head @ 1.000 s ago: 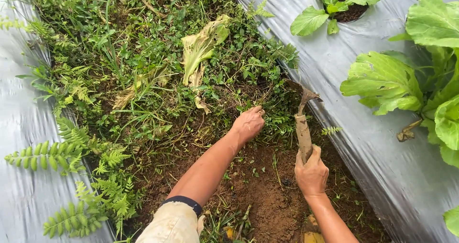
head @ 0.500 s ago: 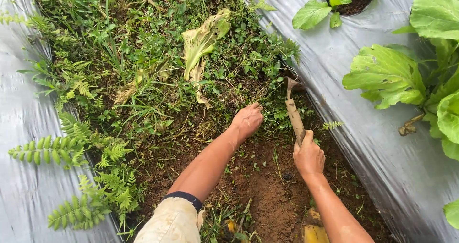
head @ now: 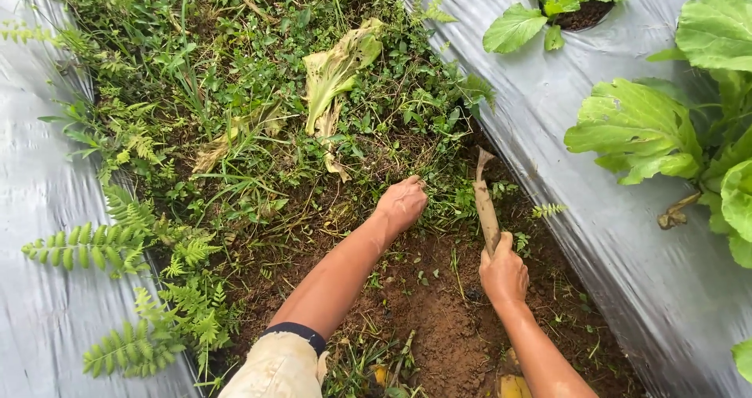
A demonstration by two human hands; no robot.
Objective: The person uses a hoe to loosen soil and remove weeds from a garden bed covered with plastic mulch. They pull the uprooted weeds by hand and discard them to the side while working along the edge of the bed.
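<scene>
Your right hand (head: 504,273) is clamped round the handle of a small digging tool (head: 486,206), whose long axis runs up and away from you, tip in the weeds (head: 439,143) by the grey plastic sheet (head: 627,233). Your left hand (head: 402,202) is curled shut on the weeds just left of the tool, seemingly gripping a tuft, though the fingers are hidden. Bare soil (head: 435,320) lies between your arms; ferns (head: 117,245) stand well to the left.
</scene>
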